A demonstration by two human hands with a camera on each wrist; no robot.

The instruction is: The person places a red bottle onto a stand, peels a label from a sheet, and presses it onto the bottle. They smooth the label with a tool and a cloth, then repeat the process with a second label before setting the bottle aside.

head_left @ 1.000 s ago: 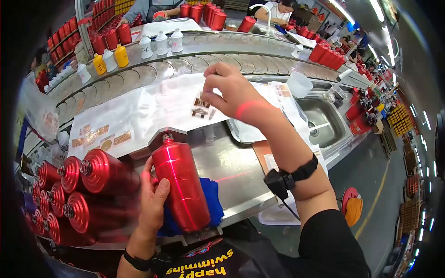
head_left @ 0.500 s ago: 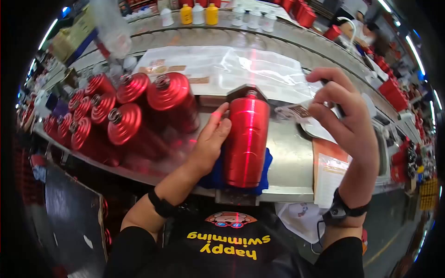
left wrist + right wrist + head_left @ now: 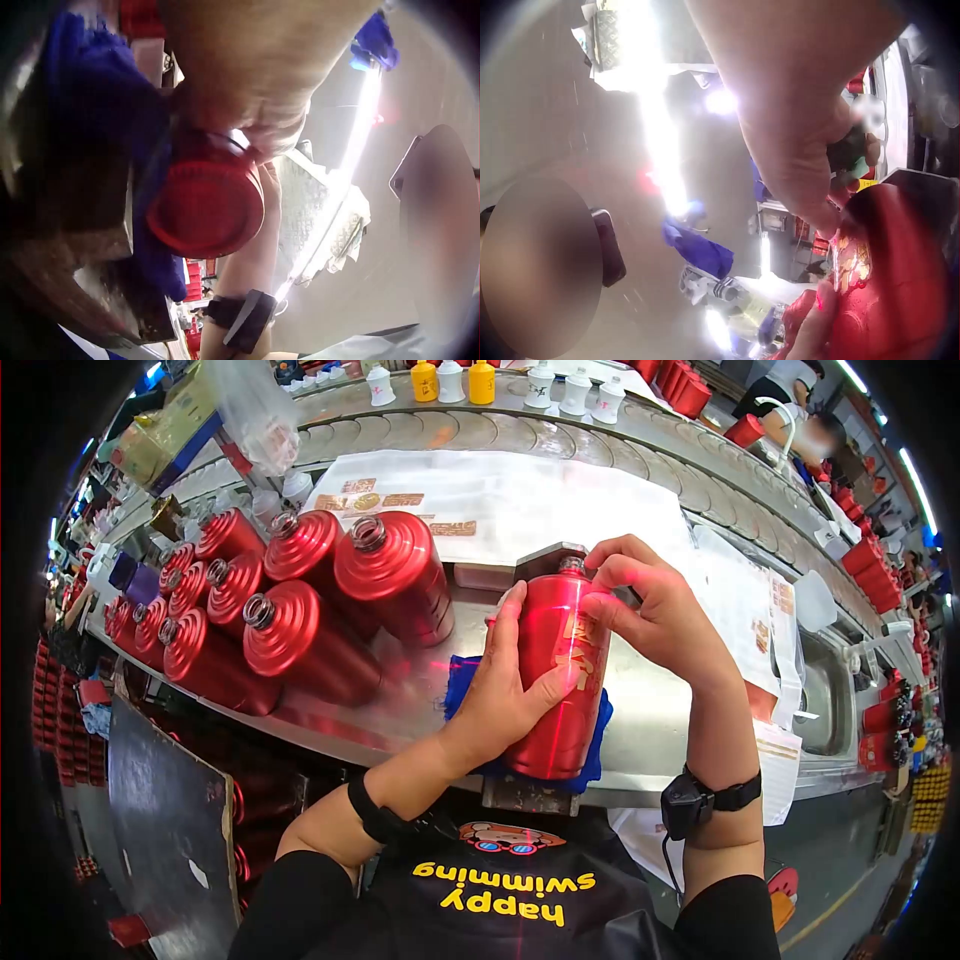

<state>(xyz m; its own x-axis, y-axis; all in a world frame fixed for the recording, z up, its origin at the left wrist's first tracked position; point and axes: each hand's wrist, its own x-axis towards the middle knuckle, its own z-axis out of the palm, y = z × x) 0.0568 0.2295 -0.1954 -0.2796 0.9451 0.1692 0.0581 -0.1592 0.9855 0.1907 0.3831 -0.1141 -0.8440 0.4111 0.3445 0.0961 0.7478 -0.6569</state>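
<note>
A red metallic bottle (image 3: pixel 545 710) leans on a blue cloth (image 3: pixel 462 685), its threaded neck against a dark angled metal rest (image 3: pixel 545 560). My left hand (image 3: pixel 500 695) grips it from the left, with the thumb across its front. On the bottle's upper right side lies a decal with gold lettering (image 3: pixel 582 645). My right hand (image 3: pixel 650 605) has its thumb and fingers curled at the decal's upper edge, pinching it. In the right wrist view, gold print (image 3: pixel 847 262) shows beside the fingertips. The left wrist view shows the bottle's round base (image 3: pixel 210 210).
Several red bottles (image 3: pixel 300 640) stand close together at the left. Behind lies a white sheet (image 3: pixel 530 490) with gold decals (image 3: pixel 375 500). Farther back, white and yellow small bottles (image 3: pixel 481 382) line the conveyor (image 3: pixel 450 432). A sink (image 3: pixel 825 710) is at the right.
The right hand has brought the clear decal from the white sheet leftward onto the bottle. Gold lettering now shows on the red surface, and the left thumb has moved across the bottle's front.
</note>
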